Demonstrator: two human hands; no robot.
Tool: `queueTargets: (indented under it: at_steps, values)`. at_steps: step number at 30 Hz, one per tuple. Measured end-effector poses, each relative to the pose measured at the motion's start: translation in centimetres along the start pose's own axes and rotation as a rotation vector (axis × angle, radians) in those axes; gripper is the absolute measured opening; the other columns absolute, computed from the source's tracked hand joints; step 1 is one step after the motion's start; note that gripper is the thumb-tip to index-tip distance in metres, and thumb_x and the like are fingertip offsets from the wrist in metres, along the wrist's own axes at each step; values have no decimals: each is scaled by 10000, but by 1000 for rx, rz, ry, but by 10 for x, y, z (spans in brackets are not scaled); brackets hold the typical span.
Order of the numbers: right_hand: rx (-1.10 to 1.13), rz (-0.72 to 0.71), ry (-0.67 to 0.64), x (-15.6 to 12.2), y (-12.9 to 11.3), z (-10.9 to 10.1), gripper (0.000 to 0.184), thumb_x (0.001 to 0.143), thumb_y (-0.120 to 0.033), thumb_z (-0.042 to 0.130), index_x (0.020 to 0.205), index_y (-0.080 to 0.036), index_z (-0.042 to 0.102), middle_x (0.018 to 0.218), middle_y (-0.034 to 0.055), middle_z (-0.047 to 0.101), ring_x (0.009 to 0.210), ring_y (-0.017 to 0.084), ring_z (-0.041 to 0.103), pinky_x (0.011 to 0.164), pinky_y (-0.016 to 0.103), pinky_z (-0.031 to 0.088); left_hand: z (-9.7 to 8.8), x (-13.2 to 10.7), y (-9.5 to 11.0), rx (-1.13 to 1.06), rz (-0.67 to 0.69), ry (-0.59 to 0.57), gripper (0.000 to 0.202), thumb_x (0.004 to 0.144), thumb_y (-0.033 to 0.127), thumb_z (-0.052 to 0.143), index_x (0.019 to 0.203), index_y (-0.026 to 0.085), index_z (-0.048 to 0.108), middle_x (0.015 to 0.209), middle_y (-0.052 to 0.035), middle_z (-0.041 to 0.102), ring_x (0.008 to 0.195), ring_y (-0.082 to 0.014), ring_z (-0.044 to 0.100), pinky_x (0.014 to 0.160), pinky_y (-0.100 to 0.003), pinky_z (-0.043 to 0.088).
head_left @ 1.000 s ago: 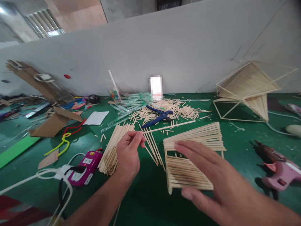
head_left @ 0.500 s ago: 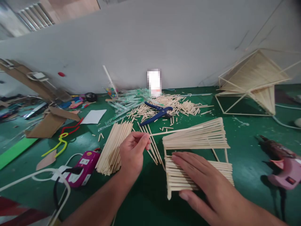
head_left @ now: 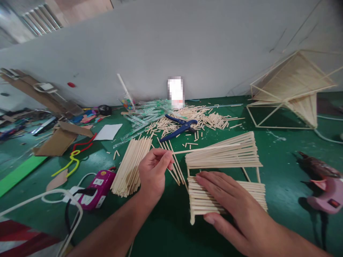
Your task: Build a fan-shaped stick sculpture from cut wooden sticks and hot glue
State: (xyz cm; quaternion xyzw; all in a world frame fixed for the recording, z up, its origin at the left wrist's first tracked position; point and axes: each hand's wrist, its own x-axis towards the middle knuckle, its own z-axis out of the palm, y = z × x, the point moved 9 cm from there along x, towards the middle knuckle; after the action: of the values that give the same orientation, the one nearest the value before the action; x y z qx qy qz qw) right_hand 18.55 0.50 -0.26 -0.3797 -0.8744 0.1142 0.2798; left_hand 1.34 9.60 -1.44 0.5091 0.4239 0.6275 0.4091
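Note:
My left hand pinches one end of a long thin wooden stick that reaches to the right over a flat panel of glued sticks. My right hand lies flat, fingers stretched, pressing on the panel's near half. The panel rests on the green table. A bundle of loose long sticks lies just left of my left hand, with a few more sticks beside it.
Blue cutters lie among a heap of short stick offcuts behind the panel. A pink glue gun sits at right, a magenta power strip at left. A large stick frame structure stands at back right, cardboard pieces at left.
My right hand came down from above the panel and now presses flat on its near half. My left hand shifted slightly right with the stick, whose tip now lies over the panel.

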Motion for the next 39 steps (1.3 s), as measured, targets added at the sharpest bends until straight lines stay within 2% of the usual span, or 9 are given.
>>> queueTargets:
  at_steps: [5, 9, 14, 20, 29, 35, 39]
  values:
    - [25, 16, -1, 1, 1, -1, 553, 890, -367, 507, 1377, -135, 387, 1348, 97, 505, 1236, 263, 452, 1004, 453, 435, 6, -3, 1, 0, -4, -41, 50, 807, 197, 658, 766, 169, 651, 596, 36, 598, 509, -58, 533, 479, -161, 423]
    - [53, 17, 29, 4, -1, -6, 505, 890, -359, 507, 1320, -100, 457, 1303, 110, 544, 1211, 259, 473, 1012, 445, 427, 14, -5, 0, 23, -19, -136, 57, 815, 189, 648, 760, 174, 643, 615, 38, 599, 523, -59, 528, 499, -169, 421]
    - [33, -24, 75, 5, -5, -8, 514, 890, -346, 496, 1302, -40, 471, 1302, 148, 539, 1230, 256, 459, 1035, 430, 409, 25, -9, -13, 91, -141, -238, 95, 797, 225, 668, 730, 170, 632, 584, 47, 570, 506, -56, 500, 483, -164, 398]
    - [-27, -99, 70, 4, -12, -8, 507, 891, -306, 480, 1287, 10, 472, 1370, 198, 457, 1328, 270, 338, 1076, 443, 357, 32, -15, -24, 228, -274, -275, 141, 766, 302, 690, 714, 176, 649, 545, 49, 563, 484, -67, 488, 475, -172, 405]
    - [-18, -82, 120, 7, -12, -15, 470, 870, -307, 497, 1254, -37, 514, 1294, 179, 536, 1242, 270, 452, 1025, 447, 420, 32, -14, -24, 308, -270, -296, 137, 758, 307, 691, 701, 188, 654, 606, 35, 585, 490, -69, 464, 469, -179, 381]
    - [-24, -138, 116, 8, -19, -15, 450, 843, -210, 475, 1259, -41, 500, 1318, 170, 511, 1282, 276, 395, 1057, 469, 372, 34, -14, -28, 261, -332, -299, 165, 750, 326, 701, 713, 175, 645, 566, 45, 564, 492, -67, 475, 476, -168, 383]
    - [14, -167, 119, 8, -21, -15, 480, 804, -134, 454, 1272, -33, 475, 1333, 167, 494, 1298, 262, 371, 1071, 460, 356, 35, -13, -25, 255, -325, -292, 163, 747, 309, 702, 698, 166, 643, 557, 49, 563, 492, -60, 482, 483, -159, 382]
